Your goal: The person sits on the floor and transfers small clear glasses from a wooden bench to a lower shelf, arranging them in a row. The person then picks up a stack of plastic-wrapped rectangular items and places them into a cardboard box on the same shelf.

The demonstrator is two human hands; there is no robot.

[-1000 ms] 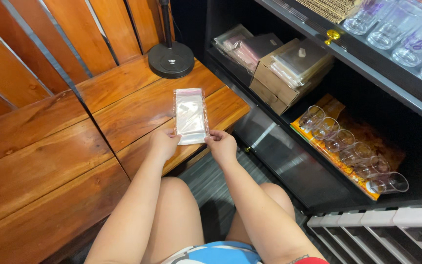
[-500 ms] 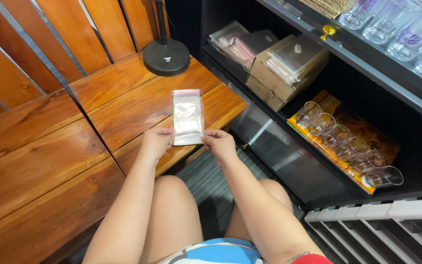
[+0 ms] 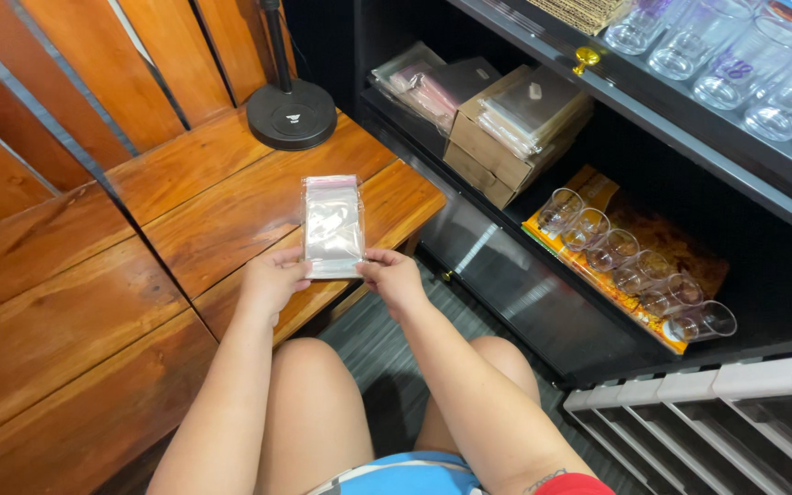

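Hands front and centre: left hand [image 3: 272, 282] and right hand [image 3: 392, 275] each pinch a bottom corner of a clear plastic bag [image 3: 332, 226], held flat above the wooden bench [image 3: 203, 197]. Beyond it, black lamp base [image 3: 291, 114]. Right: shelf with cardboard boxes [image 3: 492, 151] and row of glasses [image 3: 634, 266].

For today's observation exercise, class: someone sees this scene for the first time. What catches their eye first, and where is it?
First, the small clear plastic bag at the centre, held by its lower edge between the left hand and the right hand over the reddish wooden bench. Next, the row of clear glasses lying on an orange sheet on the black shelf at right. A round black lamp base stands on the bench behind.
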